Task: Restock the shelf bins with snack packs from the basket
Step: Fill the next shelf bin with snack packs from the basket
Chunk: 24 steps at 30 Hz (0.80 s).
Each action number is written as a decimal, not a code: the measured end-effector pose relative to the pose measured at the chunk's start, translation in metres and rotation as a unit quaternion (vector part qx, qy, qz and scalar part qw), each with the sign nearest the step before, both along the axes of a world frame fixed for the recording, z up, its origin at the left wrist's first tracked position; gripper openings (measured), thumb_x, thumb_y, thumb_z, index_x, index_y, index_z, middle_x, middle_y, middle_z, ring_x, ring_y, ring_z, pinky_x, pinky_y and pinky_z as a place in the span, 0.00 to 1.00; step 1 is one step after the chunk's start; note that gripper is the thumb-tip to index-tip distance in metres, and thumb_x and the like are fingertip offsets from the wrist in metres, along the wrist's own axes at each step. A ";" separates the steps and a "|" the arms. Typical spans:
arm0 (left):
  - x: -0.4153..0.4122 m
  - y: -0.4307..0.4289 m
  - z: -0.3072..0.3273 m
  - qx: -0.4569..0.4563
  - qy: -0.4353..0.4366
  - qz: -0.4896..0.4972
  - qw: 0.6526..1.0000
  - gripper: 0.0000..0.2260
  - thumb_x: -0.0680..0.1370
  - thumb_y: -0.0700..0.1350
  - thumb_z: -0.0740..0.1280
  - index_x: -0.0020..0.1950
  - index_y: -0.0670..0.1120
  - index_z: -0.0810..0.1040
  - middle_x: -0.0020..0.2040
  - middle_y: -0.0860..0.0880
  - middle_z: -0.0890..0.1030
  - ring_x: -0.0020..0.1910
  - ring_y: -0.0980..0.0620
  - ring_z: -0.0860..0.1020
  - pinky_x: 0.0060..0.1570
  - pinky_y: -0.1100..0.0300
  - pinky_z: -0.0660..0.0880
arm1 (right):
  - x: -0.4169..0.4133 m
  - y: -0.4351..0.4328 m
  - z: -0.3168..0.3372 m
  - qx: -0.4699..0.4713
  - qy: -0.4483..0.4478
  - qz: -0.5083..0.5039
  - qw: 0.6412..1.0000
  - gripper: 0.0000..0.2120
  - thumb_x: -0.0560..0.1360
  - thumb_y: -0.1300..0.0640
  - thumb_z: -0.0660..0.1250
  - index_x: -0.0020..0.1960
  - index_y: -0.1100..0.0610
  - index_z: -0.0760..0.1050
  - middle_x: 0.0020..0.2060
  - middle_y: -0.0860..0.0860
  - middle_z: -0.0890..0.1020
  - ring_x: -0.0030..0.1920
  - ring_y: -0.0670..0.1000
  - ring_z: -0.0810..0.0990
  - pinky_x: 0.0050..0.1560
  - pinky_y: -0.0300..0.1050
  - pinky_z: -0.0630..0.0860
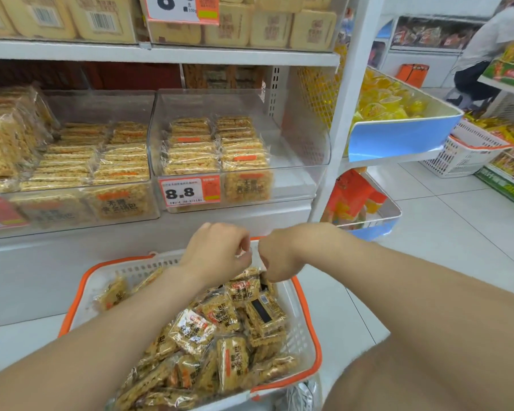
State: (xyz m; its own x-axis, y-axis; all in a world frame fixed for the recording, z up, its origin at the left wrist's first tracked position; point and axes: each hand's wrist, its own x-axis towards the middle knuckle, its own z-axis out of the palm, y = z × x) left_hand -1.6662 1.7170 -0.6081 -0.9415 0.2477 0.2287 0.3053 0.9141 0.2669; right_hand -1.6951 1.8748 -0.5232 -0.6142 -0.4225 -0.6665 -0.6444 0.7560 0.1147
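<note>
— Fingers (243, 250) of your left hand (217, 253) are curled in tight, tips drawn toward the thumb. On your right hand (276, 259) they're folded under the knuckles. Whether either hand pinches a wrapper, I cannot tell from this angle.

— Where are the hands sitting?

— Both over the far end of the basket, almost knuckle to knuckle. Your right hand touches the top of the heap.

— Give me the scene, big to small.

— You're facing a tall white metal shelving unit (161, 54). On its middle shelf sit two clear plastic bins, side by side. The left clear bin (101, 105) is packed nearly full. The right clear bin (297, 143) has two rows of packs against its left wall, and its right part is bare.

— And your stock?

— The white slotted plastic basket with the orange rim (318, 351) sits under your forearms, down in front of the shelf. It's heaped with clear-wrapped golden rice-crisp snack packs (229, 360) with red and black print, lying jumbled at all angles. The same kind of packs (217, 146) stand on edge in neat rows in the bins.

— Anything smaller?

— A red-and-white price tag reading 8.8 (189, 191) is on the front wall of the right bin, at its left corner.
</note>
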 end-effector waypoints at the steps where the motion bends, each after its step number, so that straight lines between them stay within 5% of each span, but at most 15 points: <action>1: 0.002 0.005 -0.009 -0.007 -0.062 -0.013 0.998 0.04 0.78 0.54 0.69 0.44 0.56 0.77 0.40 0.58 0.80 0.43 0.53 0.79 0.45 0.54 0.75 | 0.006 0.000 -0.007 0.039 -0.019 0.001 0.999 0.13 0.80 0.55 0.63 0.37 0.56 0.70 0.36 0.51 0.76 0.36 0.54 0.74 0.44 0.49 0.78; 4: 0.011 0.018 -0.039 -0.050 -0.230 -0.056 0.970 0.05 0.76 0.49 0.68 0.40 0.53 0.79 0.39 0.57 0.82 0.41 0.52 0.80 0.41 0.52 0.80 | 0.019 0.000 -0.020 0.114 -0.032 0.018 0.993 0.06 0.82 0.54 0.62 0.48 0.56 0.72 0.39 0.52 0.77 0.37 0.52 0.75 0.54 0.51 0.80; 7: 0.023 0.025 -0.062 -0.036 -0.392 -0.106 0.913 0.10 0.77 0.52 0.68 0.42 0.48 0.83 0.40 0.53 0.84 0.40 0.49 0.81 0.50 0.45 0.83 | 0.029 -0.001 -0.026 0.164 -0.017 0.054 0.985 0.12 0.84 0.55 0.60 0.41 0.54 0.67 0.38 0.50 0.69 0.34 0.50 0.67 0.48 0.48 0.71; 9: 0.034 0.034 -0.069 -0.023 -0.475 -0.147 0.868 0.14 0.77 0.62 0.70 0.42 0.53 0.83 0.40 0.58 0.84 0.42 0.54 0.82 0.51 0.50 0.82 | 0.031 -0.002 -0.029 0.183 -0.007 0.072 0.980 0.15 0.85 0.56 0.59 0.39 0.54 0.65 0.37 0.50 0.68 0.34 0.50 0.65 0.48 0.48 0.70; 12: 0.049 0.050 -0.082 -0.052 -0.485 -0.183 0.854 0.17 0.75 0.69 0.72 0.47 0.56 0.82 0.47 0.60 0.83 0.48 0.55 0.82 0.55 0.52 0.81 | 0.031 -0.004 -0.027 0.174 -0.003 0.079 0.982 0.07 0.85 0.55 0.59 0.55 0.57 0.73 0.42 0.50 0.71 0.36 0.51 0.68 0.50 0.49 0.71; 15: 0.059 0.056 -0.093 -0.046 -0.452 -0.178 0.873 0.19 0.76 0.62 0.75 0.54 0.48 0.84 0.52 0.52 0.85 0.51 0.49 0.83 0.56 0.45 0.82 | 0.032 -0.007 -0.022 0.169 -0.028 0.098 0.980 0.19 0.86 0.53 0.59 0.76 0.55 0.69 0.60 0.52 0.75 0.47 0.55 0.73 0.51 0.50 0.72; 19: 0.058 0.055 -0.092 -0.033 -0.449 -0.183 0.874 0.11 0.82 0.50 0.71 0.54 0.43 0.83 0.48 0.47 0.85 0.47 0.47 0.82 0.51 0.49 0.80 | 0.029 -0.010 -0.021 0.153 -0.009 0.107 0.982 0.06 0.86 0.53 0.59 0.59 0.55 0.71 0.40 0.49 0.68 0.34 0.49 0.66 0.48 0.49 0.72; 22: 0.047 0.044 -0.086 -0.012 -0.447 -0.165 0.879 0.13 0.83 0.48 0.65 0.42 0.43 0.77 0.36 0.49 0.76 0.35 0.49 0.72 0.42 0.52 0.71 | 0.023 -0.010 -0.019 0.147 -0.003 0.096 0.984 0.10 0.85 0.57 0.57 0.45 0.57 0.67 0.37 0.49 0.64 0.33 0.49 0.63 0.46 0.48 0.71; 24: 0.036 0.032 -0.071 0.019 -0.448 -0.135 0.884 0.11 0.83 0.49 0.64 0.43 0.47 0.78 0.37 0.52 0.77 0.36 0.53 0.73 0.41 0.55 0.70 | 0.017 -0.009 -0.017 0.140 -0.003 0.084 0.987 0.13 0.84 0.59 0.57 0.41 0.55 0.66 0.37 0.49 0.66 0.33 0.50 0.65 0.47 0.49 0.71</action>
